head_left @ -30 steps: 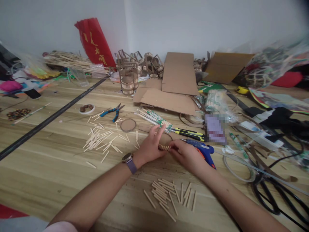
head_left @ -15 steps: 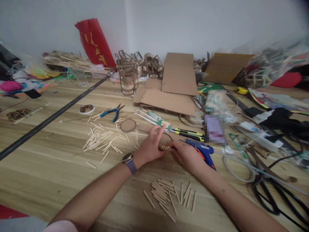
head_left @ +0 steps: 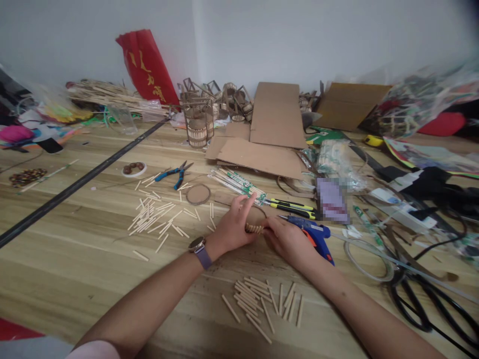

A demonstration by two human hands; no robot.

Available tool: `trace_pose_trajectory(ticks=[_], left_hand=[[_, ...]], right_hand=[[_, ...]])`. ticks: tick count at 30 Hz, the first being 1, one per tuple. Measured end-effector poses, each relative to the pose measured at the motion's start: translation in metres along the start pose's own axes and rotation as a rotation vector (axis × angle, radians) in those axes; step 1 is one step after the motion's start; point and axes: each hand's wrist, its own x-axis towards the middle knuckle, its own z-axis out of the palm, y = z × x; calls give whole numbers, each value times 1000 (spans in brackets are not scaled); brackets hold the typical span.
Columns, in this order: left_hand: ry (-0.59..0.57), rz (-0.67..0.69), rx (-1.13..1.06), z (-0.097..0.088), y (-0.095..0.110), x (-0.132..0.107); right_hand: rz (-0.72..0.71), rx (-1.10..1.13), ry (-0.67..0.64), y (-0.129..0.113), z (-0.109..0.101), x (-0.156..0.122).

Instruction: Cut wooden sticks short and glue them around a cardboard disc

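Between my hands is a round cardboard piece (head_left: 258, 214) with a row of short wooden sticks (head_left: 254, 229) standing along its near edge. My left hand (head_left: 235, 224) grips its left side, index finger raised and thumb low near the sticks. At the right end of the row, my right hand (head_left: 286, 239) has its fingers pinched at the edge; its fingertips are partly hidden. A blue glue gun (head_left: 309, 227) lies just beyond my right hand. Loose short sticks (head_left: 249, 296) are piled nearer to me, and more cut sticks (head_left: 149, 217) are scattered to the left.
Blue-handled pliers (head_left: 175, 175), a cardboard disc (head_left: 198, 194) and yellow-black cutters (head_left: 292, 207) lie beyond my hands. Large black scissors (head_left: 411, 299) and a tape roll (head_left: 368, 262) are at right. Cardboard sheets (head_left: 258, 155) and small stick baskets (head_left: 197, 132) stand at the back.
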Motion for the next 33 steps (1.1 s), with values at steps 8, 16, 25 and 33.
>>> trace_pose_trajectory(ticks=[8, 16, 25, 33], left_hand=[[-10, 2, -27, -2, -1, -1], [-36, -11, -41, -5, 2, -1], [0, -33, -28, -6, 0, -3], [32, -54, -11, -2, 6, -2]], right_hand=[[-11, 29, 7, -2, -2, 0], [1, 120, 29, -5, -13, 0], [284, 41, 104, 15, -65, -27], [575, -119, -153, 47, -68, -61]])
